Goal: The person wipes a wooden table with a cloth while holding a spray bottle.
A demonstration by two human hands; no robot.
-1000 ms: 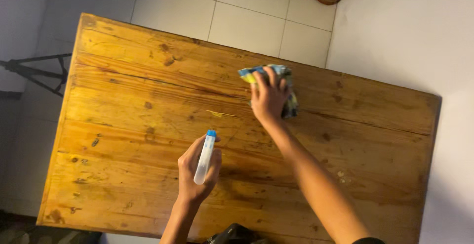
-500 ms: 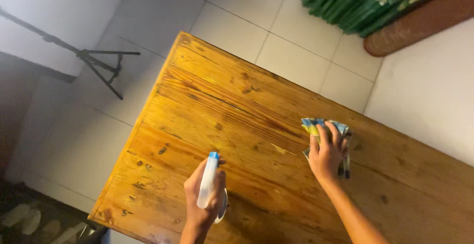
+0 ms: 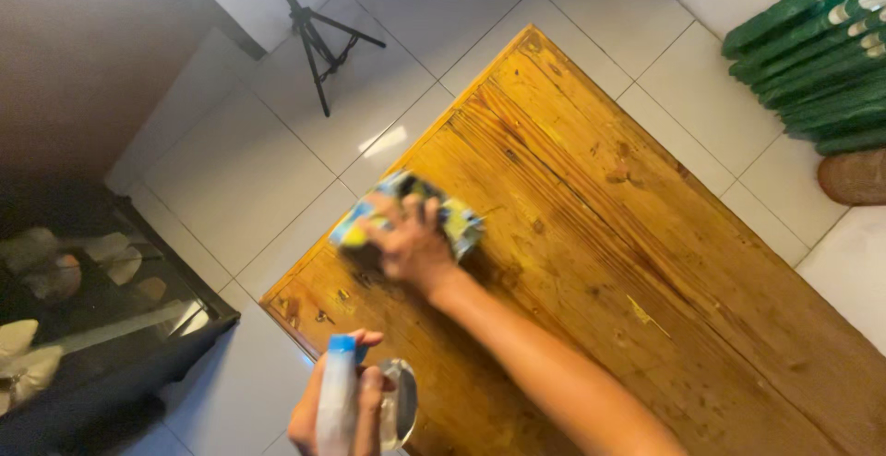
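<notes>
Both the left hand (image 3: pixel 337 410) and the right hand (image 3: pixel 411 248) are bare, without gloves, rings or a watch, and the right forearm (image 3: pixel 554 373) shows no sleeve along its visible length.

The surface (image 3: pixel 591 234) is a long top of orange-brown wooden planks with dark knots and streaks, and it runs diagonally across the view. A crumpled cloth (image 3: pixel 452 221) in blue and yellow lies on it near the left edge, pressed flat. A small yellow mark (image 3: pixel 646 313) shows on the wood further right. The surface stands on a floor (image 3: pixel 277 170) of pale square tiles.
</notes>
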